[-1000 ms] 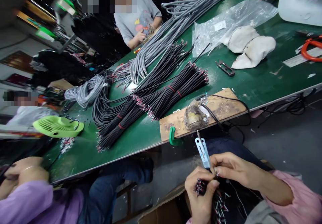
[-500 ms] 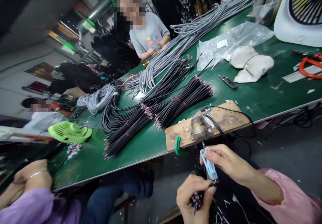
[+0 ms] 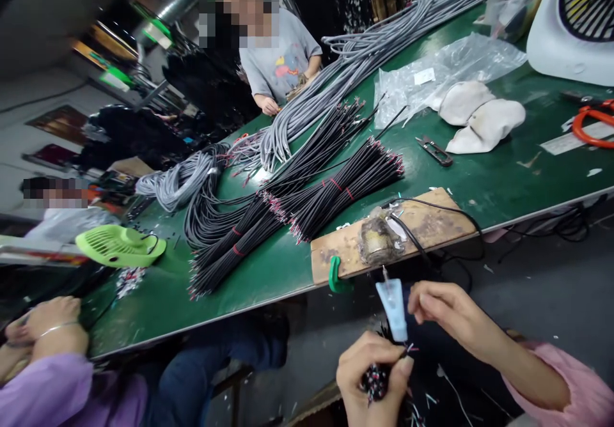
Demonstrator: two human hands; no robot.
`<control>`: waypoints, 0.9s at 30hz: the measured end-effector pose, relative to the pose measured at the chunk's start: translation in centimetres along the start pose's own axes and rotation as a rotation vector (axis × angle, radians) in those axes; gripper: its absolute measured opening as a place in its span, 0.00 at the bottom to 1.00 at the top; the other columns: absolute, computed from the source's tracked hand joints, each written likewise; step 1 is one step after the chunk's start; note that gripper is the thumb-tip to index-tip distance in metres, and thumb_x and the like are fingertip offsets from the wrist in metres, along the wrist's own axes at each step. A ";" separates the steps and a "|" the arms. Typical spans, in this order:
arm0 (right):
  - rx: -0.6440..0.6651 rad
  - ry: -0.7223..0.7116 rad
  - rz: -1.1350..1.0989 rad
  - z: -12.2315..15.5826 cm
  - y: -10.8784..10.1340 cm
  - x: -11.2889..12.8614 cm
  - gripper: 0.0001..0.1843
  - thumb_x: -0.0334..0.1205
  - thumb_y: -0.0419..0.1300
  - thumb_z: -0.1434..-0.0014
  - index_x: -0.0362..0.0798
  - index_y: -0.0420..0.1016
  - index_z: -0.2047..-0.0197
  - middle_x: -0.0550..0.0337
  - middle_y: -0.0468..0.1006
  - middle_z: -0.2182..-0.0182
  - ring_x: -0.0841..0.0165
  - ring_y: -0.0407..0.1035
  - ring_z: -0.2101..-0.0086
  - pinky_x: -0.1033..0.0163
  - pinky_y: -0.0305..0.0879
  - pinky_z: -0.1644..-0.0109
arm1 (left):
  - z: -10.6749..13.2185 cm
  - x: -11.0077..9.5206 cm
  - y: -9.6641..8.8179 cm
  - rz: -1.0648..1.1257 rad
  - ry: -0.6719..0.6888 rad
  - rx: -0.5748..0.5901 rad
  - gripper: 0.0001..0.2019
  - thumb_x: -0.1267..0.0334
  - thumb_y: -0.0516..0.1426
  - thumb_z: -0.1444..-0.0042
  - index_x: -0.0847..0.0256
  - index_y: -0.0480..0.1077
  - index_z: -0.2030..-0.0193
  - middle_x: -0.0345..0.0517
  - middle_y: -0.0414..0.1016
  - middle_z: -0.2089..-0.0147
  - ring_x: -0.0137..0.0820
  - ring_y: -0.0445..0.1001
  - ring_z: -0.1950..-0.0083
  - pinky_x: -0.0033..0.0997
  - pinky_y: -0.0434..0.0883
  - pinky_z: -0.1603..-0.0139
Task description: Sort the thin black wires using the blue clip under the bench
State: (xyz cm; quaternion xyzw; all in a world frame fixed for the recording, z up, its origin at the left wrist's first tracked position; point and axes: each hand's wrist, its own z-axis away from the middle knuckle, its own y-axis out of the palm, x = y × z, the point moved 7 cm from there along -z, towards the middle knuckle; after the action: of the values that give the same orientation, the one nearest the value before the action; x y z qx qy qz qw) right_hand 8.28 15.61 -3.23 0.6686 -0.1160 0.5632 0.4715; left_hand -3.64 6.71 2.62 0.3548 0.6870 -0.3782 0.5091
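Note:
Below the table edge, my left hand (image 3: 371,376) is closed around a bundle of black cables (image 3: 375,382) with red, white and black wire ends. One cable's thin coloured wires (image 3: 411,348) stick up between the thumb and forefinger, at the lower end of a light blue clip (image 3: 394,312). That clip sits on the metal shaft of a small motor (image 3: 378,240) and looks smeared, wider than before. My right hand (image 3: 444,309) is just right of the clip, apart from it, with loosely bent fingers and nothing in them.
The motor is on a wooden board (image 3: 441,216) held by a green clamp (image 3: 334,273). Tied black cable bundles (image 3: 345,190), grey cables (image 3: 307,110), snips (image 3: 434,151), orange scissors (image 3: 590,126) and a white fan (image 3: 551,50) occupy the green table. Co-workers sit left and opposite.
My right hand has let go of the blue clip and moved slightly right. The clip has turned from a sharp shape to a blurred one. My left hand keeps its hold.

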 end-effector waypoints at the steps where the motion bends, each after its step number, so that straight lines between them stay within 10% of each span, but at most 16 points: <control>1: 0.021 -0.030 0.064 0.6 0.0 0.3 0.16 0.49 0.60 0.39 0.44 0.77 0.69 0.60 0.70 0.75 0.70 0.62 0.72 0.65 0.58 0.66 | 0.1 0.2 0.0 -0.006 -0.015 0.003 0.03 0.68 0.65 0.53 0.56 0.78 0.75 0.38 0.75 0.79 0.27 0.69 0.77 0.25 0.63 0.73; 6: 0.151 -0.179 0.354 2.8 1.3 1.6 0.07 0.41 0.65 0.42 0.46 0.79 0.64 0.59 0.72 0.73 0.68 0.64 0.71 0.63 0.60 0.66 | 2.4 3.4 0.9 -0.003 -0.195 0.050 0.15 0.55 0.65 0.52 0.61 0.73 0.82 0.39 0.69 0.83 0.27 0.66 0.80 0.28 0.62 0.75; 8: 0.147 -0.222 0.431 3.1 1.3 1.8 0.07 0.39 0.64 0.41 0.45 0.77 0.69 0.59 0.72 0.74 0.68 0.65 0.70 0.61 0.60 0.63 | 4.3 6.0 -0.1 0.082 -0.432 -0.166 0.16 0.50 0.65 0.53 0.60 0.70 0.76 0.39 0.73 0.78 0.26 0.67 0.80 0.28 0.65 0.76; 11: 0.171 -0.217 0.427 2.9 1.4 1.9 0.11 0.42 0.63 0.40 0.45 0.75 0.71 0.59 0.72 0.75 0.68 0.65 0.71 0.62 0.60 0.65 | 6.6 8.4 0.6 0.172 -0.645 -0.195 0.19 0.46 0.66 0.56 0.60 0.68 0.72 0.38 0.73 0.78 0.26 0.66 0.82 0.27 0.65 0.79; 19: 0.233 -0.109 0.742 1.2 3.2 2.5 0.04 0.29 0.63 0.45 0.44 0.76 0.71 0.57 0.76 0.70 0.65 0.69 0.65 0.63 0.62 0.60 | 4.3 6.8 2.6 0.096 -0.522 0.117 0.11 0.59 0.66 0.54 0.66 0.74 0.71 0.42 0.73 0.74 0.31 0.68 0.71 0.29 0.67 0.68; 27: 0.111 -0.052 0.678 2.1 0.9 -0.1 0.12 0.37 0.61 0.39 0.44 0.76 0.74 0.59 0.73 0.75 0.68 0.66 0.72 0.64 0.59 0.67 | 7.5 9.2 0.8 0.228 -0.628 -0.231 0.17 0.50 0.66 0.55 0.63 0.71 0.74 0.36 0.68 0.82 0.27 0.66 0.82 0.27 0.67 0.79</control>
State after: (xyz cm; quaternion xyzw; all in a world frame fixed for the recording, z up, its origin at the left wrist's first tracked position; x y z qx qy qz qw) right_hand 8.96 13.54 -2.72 0.6307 -0.3130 0.6760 0.2174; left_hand -1.82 1.47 -7.89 0.2356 0.4911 -0.3293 0.7712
